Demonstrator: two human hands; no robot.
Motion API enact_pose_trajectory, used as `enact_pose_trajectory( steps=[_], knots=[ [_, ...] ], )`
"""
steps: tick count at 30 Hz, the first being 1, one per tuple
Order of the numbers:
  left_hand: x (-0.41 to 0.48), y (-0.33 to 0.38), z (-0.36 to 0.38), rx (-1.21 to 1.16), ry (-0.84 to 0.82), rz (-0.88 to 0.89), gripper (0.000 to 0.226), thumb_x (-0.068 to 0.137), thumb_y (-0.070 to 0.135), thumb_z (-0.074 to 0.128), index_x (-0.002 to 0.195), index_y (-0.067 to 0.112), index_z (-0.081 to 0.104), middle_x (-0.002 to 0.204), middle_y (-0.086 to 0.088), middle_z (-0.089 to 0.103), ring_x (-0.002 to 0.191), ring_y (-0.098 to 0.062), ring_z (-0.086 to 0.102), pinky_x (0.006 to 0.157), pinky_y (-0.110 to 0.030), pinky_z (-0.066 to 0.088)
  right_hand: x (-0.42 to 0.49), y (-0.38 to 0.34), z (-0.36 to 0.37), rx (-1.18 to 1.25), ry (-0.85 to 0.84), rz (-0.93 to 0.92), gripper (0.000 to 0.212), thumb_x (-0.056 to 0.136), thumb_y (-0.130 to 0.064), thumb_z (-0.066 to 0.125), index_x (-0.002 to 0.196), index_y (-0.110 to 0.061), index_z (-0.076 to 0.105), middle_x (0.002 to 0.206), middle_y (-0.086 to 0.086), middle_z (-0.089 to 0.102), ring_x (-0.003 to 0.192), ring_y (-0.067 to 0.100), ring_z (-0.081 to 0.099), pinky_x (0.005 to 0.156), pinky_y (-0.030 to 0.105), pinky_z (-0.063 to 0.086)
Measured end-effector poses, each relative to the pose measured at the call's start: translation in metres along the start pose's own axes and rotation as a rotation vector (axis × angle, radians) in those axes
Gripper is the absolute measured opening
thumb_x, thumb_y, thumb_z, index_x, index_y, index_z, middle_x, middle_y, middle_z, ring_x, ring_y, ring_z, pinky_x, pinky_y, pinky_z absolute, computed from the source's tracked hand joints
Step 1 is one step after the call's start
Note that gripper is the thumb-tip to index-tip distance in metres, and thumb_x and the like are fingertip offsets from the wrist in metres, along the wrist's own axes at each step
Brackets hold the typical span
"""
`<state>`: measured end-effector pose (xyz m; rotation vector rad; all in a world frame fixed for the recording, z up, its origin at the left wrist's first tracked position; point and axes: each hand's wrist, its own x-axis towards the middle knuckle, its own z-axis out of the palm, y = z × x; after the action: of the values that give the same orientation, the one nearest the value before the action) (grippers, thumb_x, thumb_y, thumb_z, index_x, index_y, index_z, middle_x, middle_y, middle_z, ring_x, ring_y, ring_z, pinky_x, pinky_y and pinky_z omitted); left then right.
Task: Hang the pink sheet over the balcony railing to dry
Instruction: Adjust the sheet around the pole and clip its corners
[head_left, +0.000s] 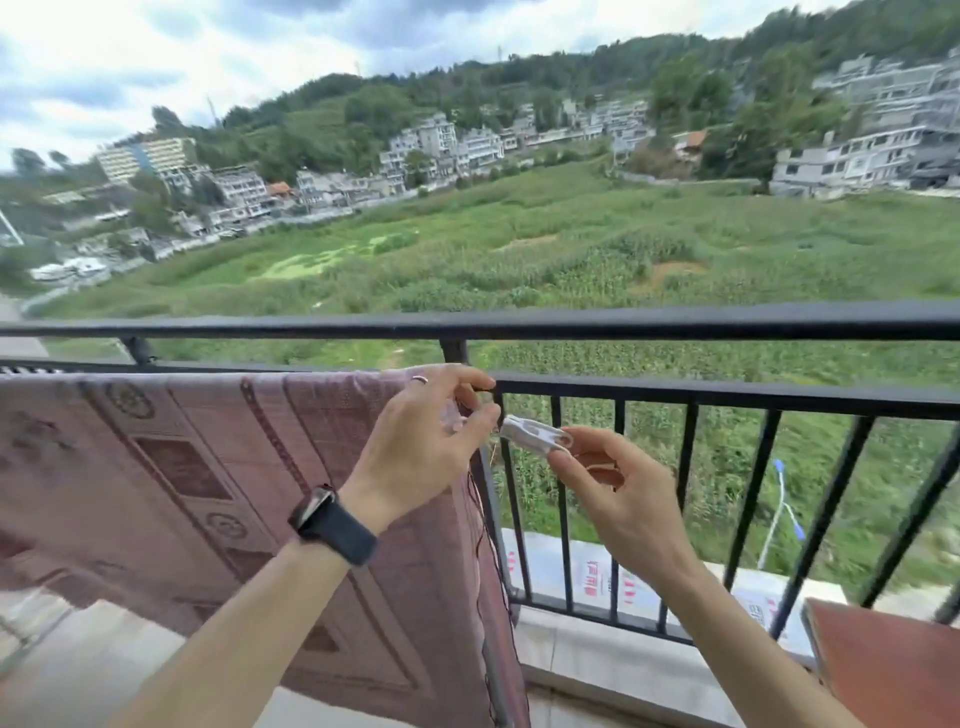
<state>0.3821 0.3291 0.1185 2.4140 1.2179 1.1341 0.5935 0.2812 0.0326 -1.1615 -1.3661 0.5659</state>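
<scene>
- Draped over the lower bar of the black balcony railing (727, 396), left of both sets of fingers: pink sheet (171, 467), patterned with darker squares and borders, hanging down on the near side.
- At the sheet's upper right corner, against that lower bar: left hand (431, 431), fingers (460, 372) curled, thumb bent towards them. Something pale and blurred inside the curl; cannot tell whether cloth or anything else is actually pinched.
- On the left wrist, a black watch (332, 525); on one left finger, a thin ring (420, 380).
- Just right of the left thumb: white clip (535, 434), grasped between thumb and forefinger of the right hand (618, 493), free end pointing at the sheet's edge and close to it; contact not clear.
- Below the left fingers, along the sheet's right edge: loose dark threads (485, 519) dangling.
- Below the right fingers, behind the bars: white cartons (597, 577) with red print.
- Far right and lower than the fingers: reddish-brown board (883, 670).
- Beyond the railing: green field (571, 249), then pale buildings (441, 140) under wooded hills.
</scene>
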Motion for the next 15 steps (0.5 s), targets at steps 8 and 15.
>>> enact_pose_trajectory(
  steps=[8, 15],
  knots=[
    [0.065, -0.009, -0.048, 0.517, -0.310, -0.145, 0.023, 0.090, 0.042, 0.067, 0.111, 0.037, 0.069, 0.117, 0.010, 0.066, 0.106, -0.013, 0.062, 0.088, -0.038, 0.052, 0.036, -0.002, 0.008, -0.144, -0.052, -0.043, 0.023, 0.086, -0.034, 0.077, 0.107, -0.023, 0.077, 0.082, -0.017, 0.072, 0.076, -0.001, 0.066, 0.071, 0.021, 0.057],
    [0.072, -0.004, -0.045, 0.433, -0.276, -0.058, 0.007, 0.085, 0.039, 0.074, 0.087, 0.042, 0.068, 0.093, 0.017, 0.069, 0.090, -0.003, 0.061, 0.080, -0.029, 0.050, 0.063, -0.018, 0.025, -0.116, -0.050, -0.086, 0.018, 0.087, -0.029, 0.077, 0.101, -0.019, 0.080, 0.073, -0.015, 0.071, 0.060, -0.003, 0.061, 0.056, 0.015, 0.047]
  ],
)
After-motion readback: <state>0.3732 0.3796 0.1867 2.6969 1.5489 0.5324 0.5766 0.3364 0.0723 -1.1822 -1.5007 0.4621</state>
